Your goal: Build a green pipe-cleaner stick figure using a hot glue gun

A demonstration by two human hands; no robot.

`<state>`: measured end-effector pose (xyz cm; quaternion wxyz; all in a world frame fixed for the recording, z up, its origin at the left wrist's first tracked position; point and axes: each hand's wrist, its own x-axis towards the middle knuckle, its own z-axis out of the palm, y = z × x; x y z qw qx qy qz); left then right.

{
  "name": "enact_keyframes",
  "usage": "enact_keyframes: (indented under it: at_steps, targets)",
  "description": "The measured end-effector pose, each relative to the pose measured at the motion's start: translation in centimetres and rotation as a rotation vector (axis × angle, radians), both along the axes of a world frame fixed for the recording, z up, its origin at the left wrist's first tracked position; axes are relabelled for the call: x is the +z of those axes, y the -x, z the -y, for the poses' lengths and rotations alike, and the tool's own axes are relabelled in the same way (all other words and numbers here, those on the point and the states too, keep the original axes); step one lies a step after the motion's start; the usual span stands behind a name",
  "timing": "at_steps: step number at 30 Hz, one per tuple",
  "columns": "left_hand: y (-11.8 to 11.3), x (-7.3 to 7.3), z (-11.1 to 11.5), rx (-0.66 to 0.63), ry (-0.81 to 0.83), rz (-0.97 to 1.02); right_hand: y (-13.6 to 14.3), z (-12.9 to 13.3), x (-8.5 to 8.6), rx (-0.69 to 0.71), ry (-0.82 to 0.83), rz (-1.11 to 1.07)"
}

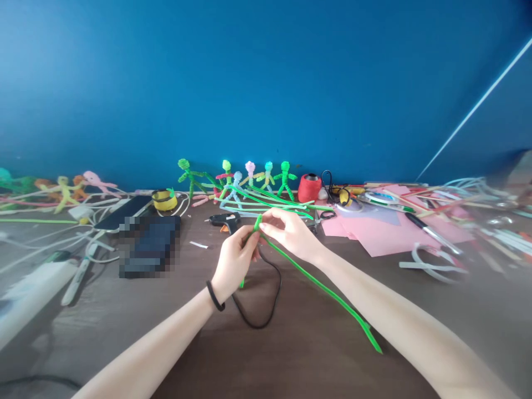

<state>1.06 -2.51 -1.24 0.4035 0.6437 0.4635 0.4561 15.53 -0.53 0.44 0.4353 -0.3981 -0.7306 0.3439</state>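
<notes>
A bright green pipe cleaner [318,284] is pinched between my two hands, its long free end trailing down to the right under my right forearm. My left hand [236,256] grips its short twisted upper part. At the same spot, the thumb and fingers of my right hand [286,233] close on the green piece. A short green end pokes out below my left hand. Just beyond my hands lie more loose green pipe cleaners [282,198]. Close to my left hand is a black glue gun [225,220], its cord [277,293] looping beneath my hands.
Several small pipe-cleaner figures, one of them green [285,176], stand along the blue wall [266,83]. Phones [154,244] and white cables [89,221] lie left. A red spool [309,188] stands behind; pink paper [374,233] and a pen [432,233] lie right.
</notes>
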Motion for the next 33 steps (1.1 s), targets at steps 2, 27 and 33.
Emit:
enact_keyframes:
  at_steps: [2,27,33]
  targets:
    - [0.14,-0.11,0.11,0.042,-0.04,-0.11,0.08,0.14,0.09,-0.003,-0.005,-0.001]
    - [0.28,-0.69,0.58,0.06,-0.185,-0.246,0.62,0.31,-0.04,-0.025,0.107,-0.075]
    - [0.19,-0.74,0.45,0.005,-0.128,-0.154,0.48,0.16,-0.29,0.004,0.135,-0.1]
